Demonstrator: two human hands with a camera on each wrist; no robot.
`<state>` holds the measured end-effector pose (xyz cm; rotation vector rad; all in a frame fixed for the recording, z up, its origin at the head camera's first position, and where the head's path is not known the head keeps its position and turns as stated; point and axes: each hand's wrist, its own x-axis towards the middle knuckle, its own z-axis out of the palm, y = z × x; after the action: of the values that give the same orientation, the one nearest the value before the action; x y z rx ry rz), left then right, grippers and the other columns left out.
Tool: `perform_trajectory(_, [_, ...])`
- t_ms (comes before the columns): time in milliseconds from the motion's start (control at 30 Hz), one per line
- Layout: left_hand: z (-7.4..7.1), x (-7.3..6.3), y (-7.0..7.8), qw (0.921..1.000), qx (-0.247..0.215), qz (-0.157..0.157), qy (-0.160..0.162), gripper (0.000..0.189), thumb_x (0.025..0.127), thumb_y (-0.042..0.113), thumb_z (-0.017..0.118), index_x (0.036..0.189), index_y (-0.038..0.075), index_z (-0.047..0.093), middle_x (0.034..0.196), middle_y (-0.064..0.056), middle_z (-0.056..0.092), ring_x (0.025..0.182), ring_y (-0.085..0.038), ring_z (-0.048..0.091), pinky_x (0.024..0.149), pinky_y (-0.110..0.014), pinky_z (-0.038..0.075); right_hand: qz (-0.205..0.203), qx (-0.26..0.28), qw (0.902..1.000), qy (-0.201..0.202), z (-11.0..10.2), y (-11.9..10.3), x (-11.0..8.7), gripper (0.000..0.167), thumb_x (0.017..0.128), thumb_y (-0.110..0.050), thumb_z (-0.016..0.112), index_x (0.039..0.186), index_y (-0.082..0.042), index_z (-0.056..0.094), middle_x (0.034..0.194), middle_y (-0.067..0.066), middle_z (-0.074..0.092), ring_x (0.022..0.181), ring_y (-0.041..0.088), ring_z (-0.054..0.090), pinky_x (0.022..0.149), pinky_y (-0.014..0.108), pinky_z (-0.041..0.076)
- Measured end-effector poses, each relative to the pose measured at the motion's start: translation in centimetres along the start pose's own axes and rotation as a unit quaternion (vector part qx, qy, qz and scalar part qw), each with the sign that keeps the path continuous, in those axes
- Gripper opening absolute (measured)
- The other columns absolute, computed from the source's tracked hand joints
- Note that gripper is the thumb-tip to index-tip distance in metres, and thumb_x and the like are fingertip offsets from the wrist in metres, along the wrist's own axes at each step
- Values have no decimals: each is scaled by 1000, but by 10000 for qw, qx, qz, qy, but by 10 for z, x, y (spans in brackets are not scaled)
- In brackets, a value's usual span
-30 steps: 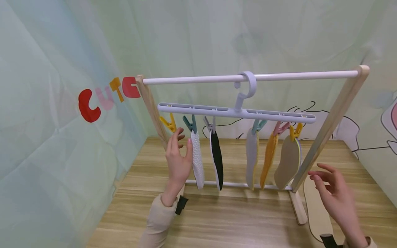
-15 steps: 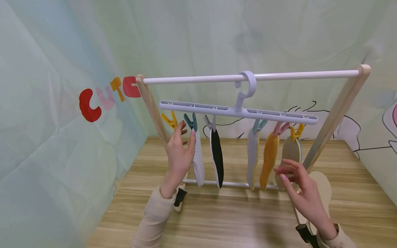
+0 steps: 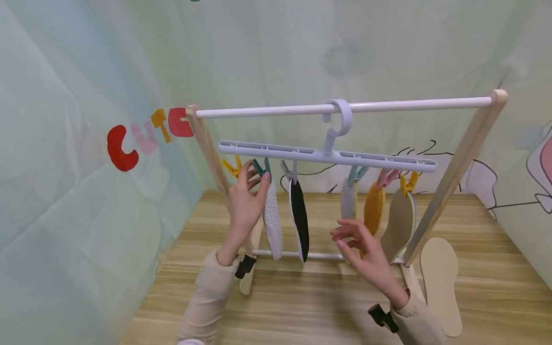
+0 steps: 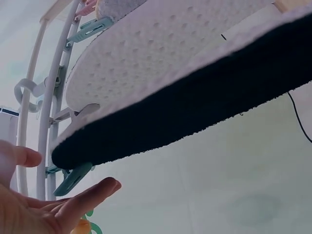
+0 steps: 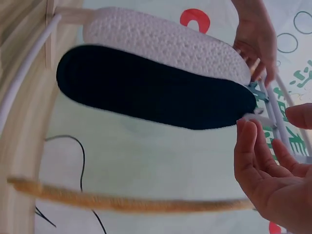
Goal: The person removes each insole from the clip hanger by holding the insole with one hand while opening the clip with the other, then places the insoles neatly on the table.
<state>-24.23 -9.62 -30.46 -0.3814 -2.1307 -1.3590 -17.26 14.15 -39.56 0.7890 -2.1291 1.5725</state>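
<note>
My left hand (image 3: pixel 246 201) is raised at a teal clip (image 3: pixel 264 167) near the hanger's left end. Its thumb and fingers stand on either side of the clip, spread apart in the left wrist view. From that clip hangs a white bumpy insole (image 3: pixel 272 220) whose other face is black (image 4: pixel 161 122). Beside it a grey clip (image 3: pixel 290 171) bears another insole, black side (image 3: pixel 299 218) showing in the head view. My right hand (image 3: pixel 364 251), fingers loosely bent and holding nothing, is in front of the grey insole (image 3: pixel 348 194) and the orange insole (image 3: pixel 374 203).
The lilac hanger (image 3: pixel 319 155) hooks over the white rod (image 3: pixel 267 111) of a wooden rack (image 3: pixel 457 172). A yellow clip (image 3: pixel 233 165) at its left end bears nothing. A beige insole (image 3: pixel 396 223) hangs rightmost; another beige insole (image 3: pixel 441 287) lies on the table (image 3: pixel 302 306).
My right hand has moved left from beside the rack's right post to before the grey and orange insoles. My left hand has risen slightly to the teal clip.
</note>
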Motion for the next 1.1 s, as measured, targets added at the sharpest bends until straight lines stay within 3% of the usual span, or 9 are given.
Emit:
perform_trajectory(167, [1, 5, 2, 10000, -57, 59, 29, 46, 88, 18, 55, 127, -2, 41, 108, -24, 60, 93, -33, 63, 74, -39, 53, 75, 237, 9996, -100, 24, 1, 6, 39, 82, 2, 58, 119, -5, 46, 101, 12, 62, 92, 11, 60, 68, 24, 51])
perform_trajectory(367, [1, 10, 4, 9997, -55, 234, -4, 43, 87, 14, 55, 123, -6, 42, 101, -25, 61, 89, -33, 64, 74, -38, 53, -16, 120, 9997, -211, 53, 2, 11, 38, 82, -2, 61, 117, -6, 48, 103, 15, 63, 93, 23, 61, 66, 25, 52])
perform_trajectory(667, [0, 13, 10, 9980, 416, -265, -385, 47, 88, 24, 54, 128, 3, 39, 100, -21, 64, 82, -33, 66, 64, -37, 54, 394, 243, 9979, -459, 87, 15, 14, 41, 81, -4, 62, 120, -5, 48, 118, 16, 58, 103, 30, 58, 71, 25, 53])
perform_trajectory(833, [2, 13, 10, 9974, 501, -320, -419, 48, 89, 25, 52, 128, 2, 37, 99, -28, 63, 79, -33, 66, 63, -38, 54, 301, -166, 9983, -472, 99, 12, 16, 46, 82, -6, 62, 125, -3, 46, 123, 20, 54, 105, 30, 58, 71, 27, 53])
perform_trajectory(1100, [3, 12, 10, 9980, 485, -222, -334, 35, 90, 23, 51, 116, 2, 43, 90, -23, 66, 67, -29, 67, 54, -33, 53, 387, -1178, 9914, -408, 113, 4, 20, 58, 82, -14, 64, 131, 2, 38, 124, 23, 52, 103, 28, 59, 65, 29, 53])
